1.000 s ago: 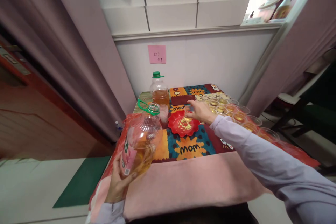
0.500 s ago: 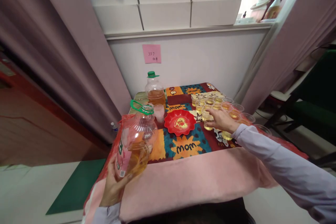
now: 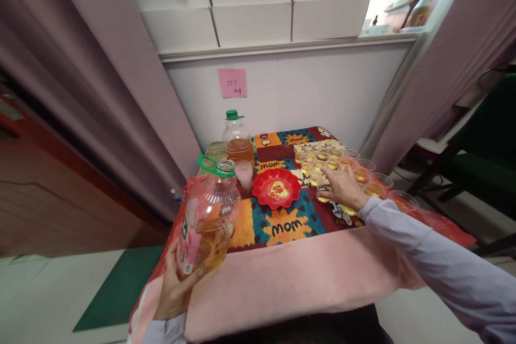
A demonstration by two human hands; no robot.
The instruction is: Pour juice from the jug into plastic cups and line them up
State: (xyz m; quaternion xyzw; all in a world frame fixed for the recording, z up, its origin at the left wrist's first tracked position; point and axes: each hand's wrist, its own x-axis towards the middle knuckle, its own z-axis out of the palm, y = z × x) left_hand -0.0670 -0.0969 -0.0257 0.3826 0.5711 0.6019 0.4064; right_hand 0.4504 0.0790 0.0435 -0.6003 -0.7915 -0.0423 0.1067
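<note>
My left hand [image 3: 175, 285] is wrapped round the lower side of a clear plastic jug [image 3: 220, 209] with a green handle and no cap. The jug is partly full of amber liquid and tilts slightly. My right hand [image 3: 342, 188] is closed on a small clear plastic cup [image 3: 322, 194] of yellow liquid, at the front left of a cluster of such cups [image 3: 334, 164]. The hand and wrist hide some of the cups behind them. Between my hands lies a red scalloped plate [image 3: 262, 189] with a gold print.
A second jug [image 3: 241, 148], with a green cap and amber liquid, stands at the back left. Beside it is a stack of clear cups [image 3: 244, 174]. A patterned cloth [image 3: 285, 226] covers the table, with pink fabric [image 3: 302, 279] along its front edge.
My right hand has shifted slightly right with the cup, in among the other cups, and its fingers have moved a little. My left hand and the jug stay nearly where they were.
</note>
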